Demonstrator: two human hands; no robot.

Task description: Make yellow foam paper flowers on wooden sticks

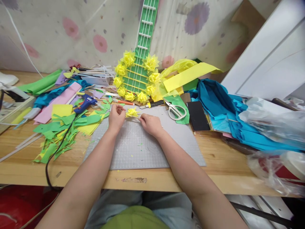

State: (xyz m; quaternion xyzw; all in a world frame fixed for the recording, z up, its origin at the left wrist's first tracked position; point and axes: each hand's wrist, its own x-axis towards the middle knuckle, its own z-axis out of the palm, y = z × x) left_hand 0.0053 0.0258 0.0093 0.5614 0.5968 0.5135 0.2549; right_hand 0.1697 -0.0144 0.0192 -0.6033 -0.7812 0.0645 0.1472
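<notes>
A small yellow paper flower (132,112) is held sideways just above the grey cutting mat (140,149). My right hand (152,124) is closed in a pinch at the flower's right end, on what looks like its thin stem. To the left of the petals, my left hand (116,117) has its fingers drawn together; what they hold, if anything, is hidden. Behind both hands stands a green paper guitar (140,73) with white strings and several yellow paper flowers around its body.
White-handled scissors (177,112) lie right of my hands, beside a black phone (197,116). A blue glue gun (85,103) with a cord rests left, among green paper scraps (57,130). Blue crepe paper (216,105) and plastic bags (274,117) crowd the right. A utility knife (154,103) lies behind.
</notes>
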